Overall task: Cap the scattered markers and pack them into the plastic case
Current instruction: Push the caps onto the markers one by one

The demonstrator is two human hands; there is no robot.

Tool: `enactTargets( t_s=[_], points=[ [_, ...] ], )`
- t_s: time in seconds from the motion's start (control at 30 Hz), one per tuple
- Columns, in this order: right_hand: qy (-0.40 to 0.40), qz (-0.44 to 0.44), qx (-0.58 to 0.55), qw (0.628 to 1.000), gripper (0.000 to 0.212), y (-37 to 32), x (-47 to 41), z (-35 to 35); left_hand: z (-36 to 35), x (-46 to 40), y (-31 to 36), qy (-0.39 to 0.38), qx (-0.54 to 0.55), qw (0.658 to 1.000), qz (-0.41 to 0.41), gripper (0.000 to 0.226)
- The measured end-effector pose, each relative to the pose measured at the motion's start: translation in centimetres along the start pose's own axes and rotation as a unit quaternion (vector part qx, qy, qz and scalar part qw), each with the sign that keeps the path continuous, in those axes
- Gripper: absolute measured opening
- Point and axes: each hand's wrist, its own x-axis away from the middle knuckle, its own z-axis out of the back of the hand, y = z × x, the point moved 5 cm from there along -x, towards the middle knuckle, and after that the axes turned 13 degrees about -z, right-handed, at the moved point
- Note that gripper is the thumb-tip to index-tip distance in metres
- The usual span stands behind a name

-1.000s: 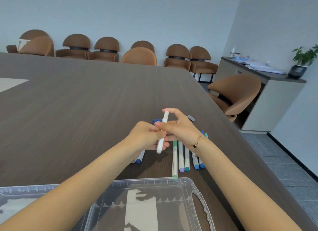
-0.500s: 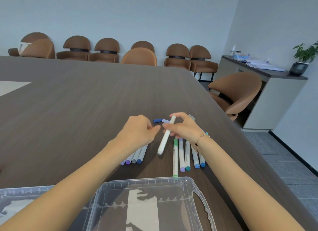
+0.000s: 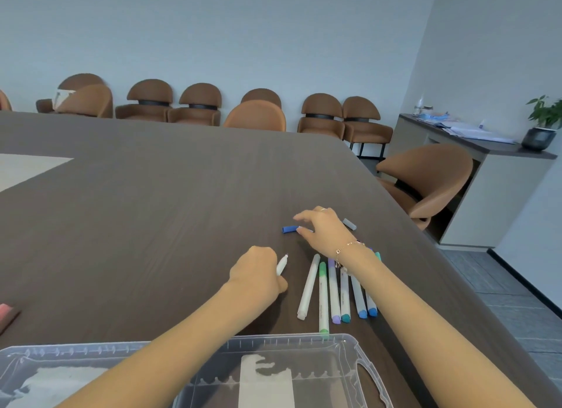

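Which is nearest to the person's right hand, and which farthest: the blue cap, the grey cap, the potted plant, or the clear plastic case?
From the right hand:
1. Blue cap, at the fingertips, on its left. The grey cap, just right of the hand, is too close to call against it.
2. Plastic case, at the table's near edge.
3. Potted plant, on the far right sideboard.

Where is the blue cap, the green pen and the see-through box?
blue cap [image 3: 289,229], head view, middle of the cap.
green pen [image 3: 323,298], head view, middle of its barrel.
see-through box [image 3: 369,377], head view, its handle side.
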Motion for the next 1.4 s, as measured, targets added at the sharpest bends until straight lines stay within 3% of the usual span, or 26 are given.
enactTargets(
  t_s=[0.17, 0.3, 0.37, 0.43, 0.53, 0.63, 0.73, 0.8, 0.87, 1.0, 1.23, 1.4],
  points=[
    [-0.02, 0.079, 0.115, 0.99, 0.032, -1.4, -3.9, -1.7, 1.7, 0.0, -1.7, 0.027, 0.021, 0.999, 0.015, 0.036],
    [-0.012, 0.087, 0.131, 0.987, 0.019, -1.6, -4.6, -2.6, 2.4, -0.2, -3.1, 0.024, 0.12, 0.992, 0.011, 0.041],
    [-0.006, 0.076, 0.019, 0.997, 0.016, -1.6, -3.8, -1.9, 2.8, -0.2, -3.4, 0.033, 0.148, 0.988, 0.003, 0.038],
    [-0.019, 0.038, -0.193, 0.98, 0.012, -1.0, -2.3, -0.6, 3.2, -0.1, -3.2, 0.045, 0.202, 0.978, -0.016, 0.039],
    [-0.065, -0.006, -0.409, 0.91, 0.019, 0.2, 0.9, 1.1, 2.9, 0.0, -2.4, 0.061, 0.373, 0.926, -0.014, 0.027],
    [-0.152, -0.064, -0.592, 0.789, 0.024, 1.4, 3.6, 1.7, 2.9, 0.2, -1.0, 0.083, 0.449, 0.889, -0.027, 0.015],
    [-0.17, -0.112, -0.705, 0.679, 0.014, 2.0, 5.2, 2.0, 2.9, 0.4, -0.2, 0.106, 0.435, 0.893, -0.046, 0.013],
    [-0.178, -0.132, -0.754, 0.618, 0.019, 1.9, 5.7, 2.0, 2.9, 0.4, 0.1, 0.114, 0.431, 0.894, -0.051, 0.013],
    [-0.179, -0.141, -0.779, 0.585, 0.029, 1.9, 6.0, 1.8, 2.9, 0.5, 0.2, 0.116, 0.432, 0.893, -0.048, 0.014],
    [-0.183, -0.152, -0.771, 0.591, 0.034, 2.0, 6.0, 1.3, 2.8, 0.6, 0.1, 0.108, 0.407, 0.906, -0.05, 0.012],
    [-0.174, -0.149, -0.754, 0.615, 0.022, 2.2, 5.6, 1.3, 2.3, 0.6, -0.2, 0.097, 0.394, 0.913, -0.047, 0.012],
    [-0.183, -0.129, -0.709, 0.669, 0.016, 2.3, 5.4, 1.2, 1.8, 0.8, -0.3, 0.092, 0.398, 0.912, -0.04, 0.017]
  ],
)
